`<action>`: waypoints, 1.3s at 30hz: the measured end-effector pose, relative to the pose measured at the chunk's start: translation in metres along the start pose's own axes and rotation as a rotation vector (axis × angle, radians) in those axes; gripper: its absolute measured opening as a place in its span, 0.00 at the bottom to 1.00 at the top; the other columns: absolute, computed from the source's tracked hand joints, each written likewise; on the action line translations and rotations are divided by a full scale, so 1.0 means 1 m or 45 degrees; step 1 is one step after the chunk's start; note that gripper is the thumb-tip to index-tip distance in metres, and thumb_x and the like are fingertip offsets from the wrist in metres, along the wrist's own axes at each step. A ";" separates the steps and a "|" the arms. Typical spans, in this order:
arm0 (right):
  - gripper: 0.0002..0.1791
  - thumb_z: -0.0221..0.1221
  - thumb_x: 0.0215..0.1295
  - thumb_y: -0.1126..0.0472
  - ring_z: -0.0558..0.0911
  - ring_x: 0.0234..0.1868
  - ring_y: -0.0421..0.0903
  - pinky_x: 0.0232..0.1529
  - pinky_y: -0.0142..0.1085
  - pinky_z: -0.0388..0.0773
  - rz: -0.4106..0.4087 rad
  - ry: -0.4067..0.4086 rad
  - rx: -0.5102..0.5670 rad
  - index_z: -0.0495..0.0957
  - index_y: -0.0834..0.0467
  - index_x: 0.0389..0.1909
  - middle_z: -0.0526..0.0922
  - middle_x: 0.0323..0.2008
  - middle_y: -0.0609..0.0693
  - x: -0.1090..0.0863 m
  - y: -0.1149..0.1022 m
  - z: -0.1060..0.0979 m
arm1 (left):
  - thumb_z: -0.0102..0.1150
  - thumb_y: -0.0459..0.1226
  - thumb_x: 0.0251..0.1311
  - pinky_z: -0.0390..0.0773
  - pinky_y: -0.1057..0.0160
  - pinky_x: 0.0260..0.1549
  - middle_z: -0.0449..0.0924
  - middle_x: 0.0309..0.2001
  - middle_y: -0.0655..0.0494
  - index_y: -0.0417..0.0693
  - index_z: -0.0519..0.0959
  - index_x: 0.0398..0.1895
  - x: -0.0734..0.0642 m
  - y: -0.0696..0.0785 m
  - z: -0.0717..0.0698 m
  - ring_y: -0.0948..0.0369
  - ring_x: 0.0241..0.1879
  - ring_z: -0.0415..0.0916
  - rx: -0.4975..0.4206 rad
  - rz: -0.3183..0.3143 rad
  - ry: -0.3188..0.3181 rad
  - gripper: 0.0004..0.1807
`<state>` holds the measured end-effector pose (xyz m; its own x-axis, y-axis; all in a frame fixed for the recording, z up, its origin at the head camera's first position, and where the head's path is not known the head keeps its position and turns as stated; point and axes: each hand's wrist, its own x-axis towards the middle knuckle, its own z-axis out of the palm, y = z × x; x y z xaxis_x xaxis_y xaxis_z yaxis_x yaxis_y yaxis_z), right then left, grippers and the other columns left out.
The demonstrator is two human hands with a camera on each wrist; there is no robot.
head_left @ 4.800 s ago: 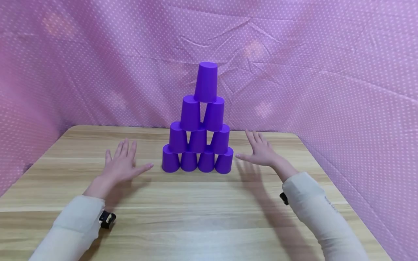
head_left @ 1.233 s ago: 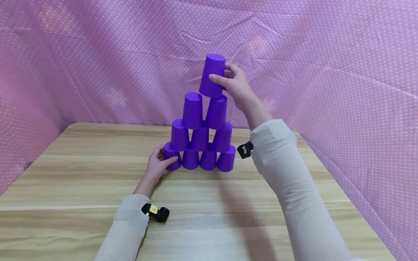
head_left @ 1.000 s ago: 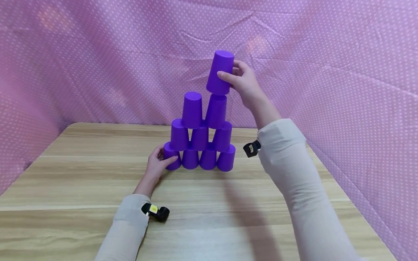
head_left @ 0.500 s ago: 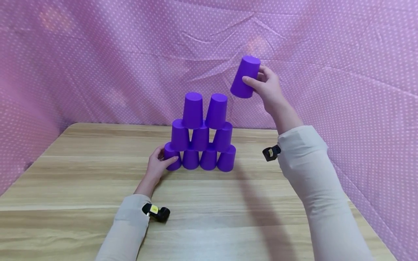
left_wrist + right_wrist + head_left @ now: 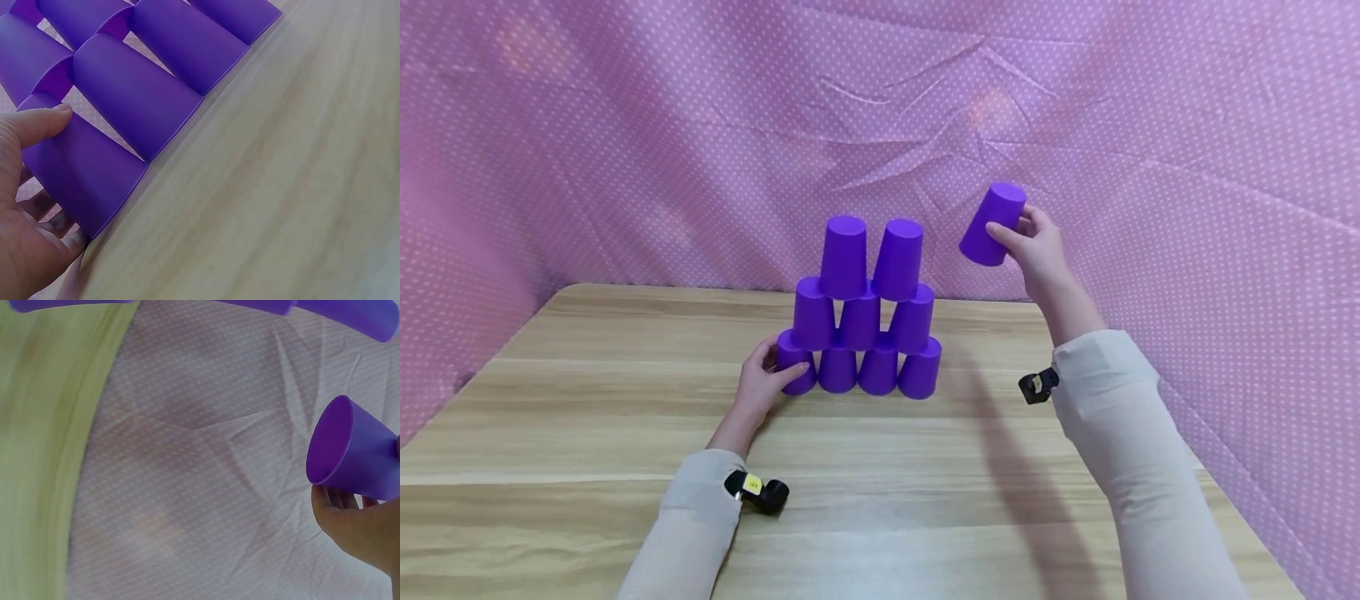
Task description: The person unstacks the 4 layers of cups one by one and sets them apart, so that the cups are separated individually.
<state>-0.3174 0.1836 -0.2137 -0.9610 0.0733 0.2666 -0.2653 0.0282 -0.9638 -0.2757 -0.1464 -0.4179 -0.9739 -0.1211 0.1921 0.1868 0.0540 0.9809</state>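
Note:
My right hand (image 5: 1040,248) grips a purple plastic cup (image 5: 992,225) in the air, right of the stack. The cup is upside down and tilted, its mouth toward the lower left; the right wrist view shows its hollow inside (image 5: 330,440). Upside-down purple cups stand stacked in three tiers, with two cups (image 5: 844,258) on top and a middle row (image 5: 859,318) below them. At the bottom left corner my left hand (image 5: 758,382) holds the end cup (image 5: 87,169) of the lowest row, thumb on its near side and fingers round its outer side.
The stack stands on a wood-grain table (image 5: 850,483). Pink dotted cloth (image 5: 700,150) hangs behind the table and along both sides. A small black camera (image 5: 1039,386) is worn at the right wrist, another (image 5: 760,492) at the left.
My right hand has lifted the top cup off the stack, carried it right, then lowered it somewhat. My left hand came to the bottom left cup earlier and has stayed there.

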 end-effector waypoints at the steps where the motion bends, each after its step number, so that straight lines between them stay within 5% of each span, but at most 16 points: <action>1: 0.31 0.59 0.51 0.68 0.67 0.52 0.52 0.53 0.36 0.63 0.013 0.013 -0.005 0.59 0.65 0.57 0.67 0.50 0.62 -0.001 0.004 -0.002 | 0.62 0.29 0.44 0.61 0.57 0.50 0.66 0.49 0.41 0.38 0.63 0.56 0.000 0.000 0.000 0.51 0.49 0.62 0.003 0.001 0.002 0.32; 12: 0.31 0.59 0.51 0.67 0.68 0.50 0.52 0.52 0.39 0.64 0.068 0.071 -0.030 0.59 0.66 0.56 0.67 0.50 0.63 -0.011 0.052 -0.017 | 0.62 0.29 0.44 0.61 0.57 0.50 0.66 0.50 0.41 0.38 0.63 0.56 -0.002 0.000 -0.001 0.51 0.49 0.62 0.012 -0.005 0.007 0.32; 24: 0.31 0.59 0.50 0.69 0.70 0.45 0.47 0.51 0.40 0.65 0.114 0.163 -0.074 0.58 0.67 0.56 0.70 0.40 0.52 -0.020 0.090 -0.026 | 0.62 0.30 0.44 0.61 0.57 0.50 0.66 0.49 0.41 0.39 0.63 0.56 -0.003 -0.001 -0.001 0.51 0.49 0.62 0.027 -0.012 0.027 0.32; 39: 0.32 0.58 0.50 0.69 0.66 0.51 0.52 0.53 0.41 0.63 0.228 0.201 -0.117 0.56 0.66 0.57 0.66 0.48 0.60 -0.020 0.122 -0.030 | 0.62 0.30 0.45 0.61 0.57 0.50 0.66 0.49 0.42 0.40 0.63 0.56 -0.005 0.001 0.001 0.52 0.49 0.62 0.024 0.008 0.017 0.32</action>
<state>-0.3282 0.2150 -0.3359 -0.9660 0.2397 0.0968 -0.0770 0.0909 -0.9929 -0.2710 -0.1448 -0.4175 -0.9708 -0.1341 0.1988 0.1903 0.0738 0.9790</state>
